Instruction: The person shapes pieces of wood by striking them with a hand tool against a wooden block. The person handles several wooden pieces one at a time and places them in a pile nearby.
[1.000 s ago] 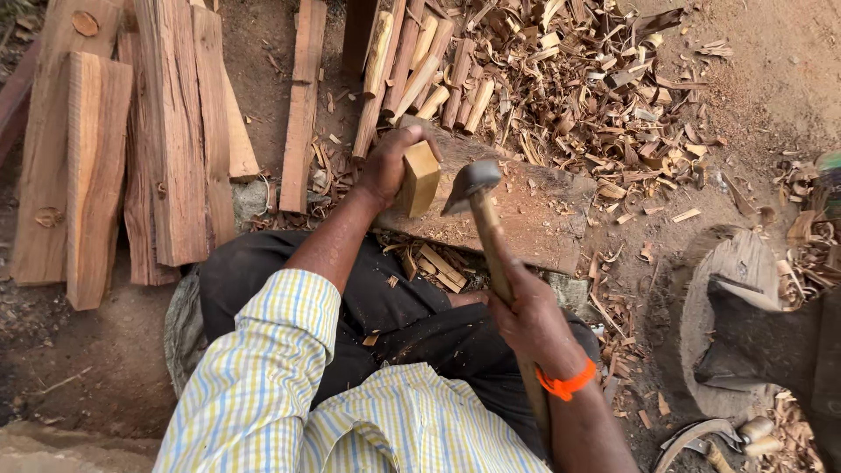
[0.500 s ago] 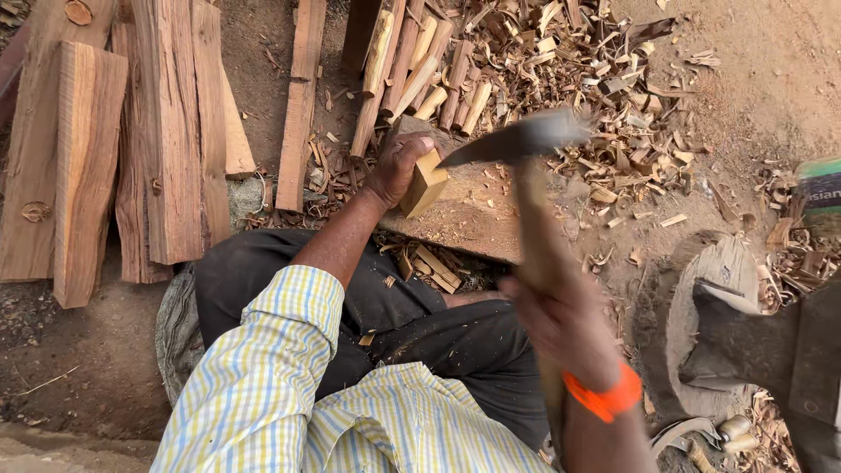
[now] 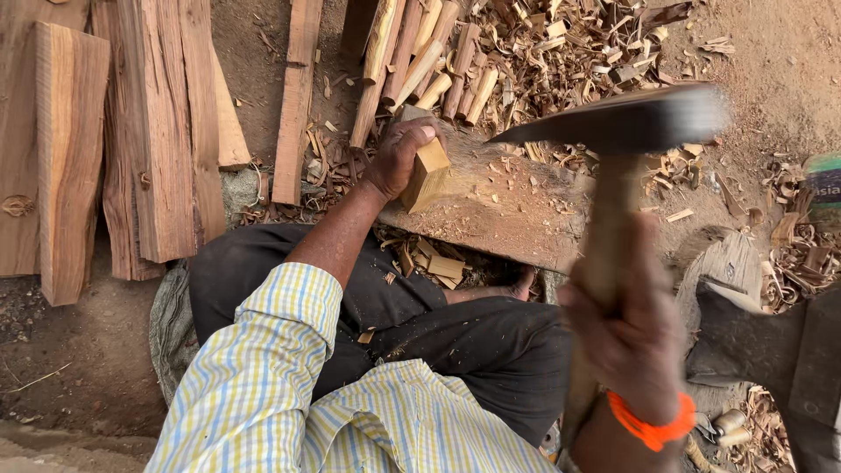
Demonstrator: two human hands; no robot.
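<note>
Our left hand (image 3: 399, 158) has its grip closed around a small wood block (image 3: 427, 175), standing it tilted on the chopping slab (image 3: 499, 215) just ahead of our knees. Our right hand (image 3: 626, 328) grips the handle of an adze (image 3: 626, 123), blurred, its dark head raised above the slab and apart from the block. Split sticks (image 3: 429, 61) and shavings (image 3: 569, 44) lie beyond the slab; planks (image 3: 158, 131) lie on the ground at left.

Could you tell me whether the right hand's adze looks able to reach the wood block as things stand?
Probably yes: the adze is raised above the block, nothing between; the left hand grips the top.
</note>
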